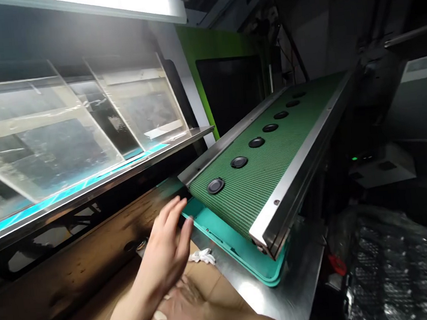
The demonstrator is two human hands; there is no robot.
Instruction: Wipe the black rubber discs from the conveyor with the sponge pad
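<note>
My left hand (168, 240) reaches up from the lower left with its fingers stretched out and nothing in them. Its fingertips are near the low end of a green ribbed conveyor belt (259, 176), just short of the closest black round part (215, 185). Several more such dark discs lie in a row up the belt. Below and partly behind my left wrist is my right hand (188, 307), blurred, its fingers largely hidden; small white patches show at its fingertips. Under the belt's end sits a teal plastic tray (239, 249).
A crumpled white scrap (203, 256) lies on brown cardboard (218, 288) beside a metal tabletop (301, 291). Metal side rails (299, 168) edge the belt. On the left stands a machine with clear panels (135, 107). Clear plastic-wrapped goods (399, 268) are at lower right.
</note>
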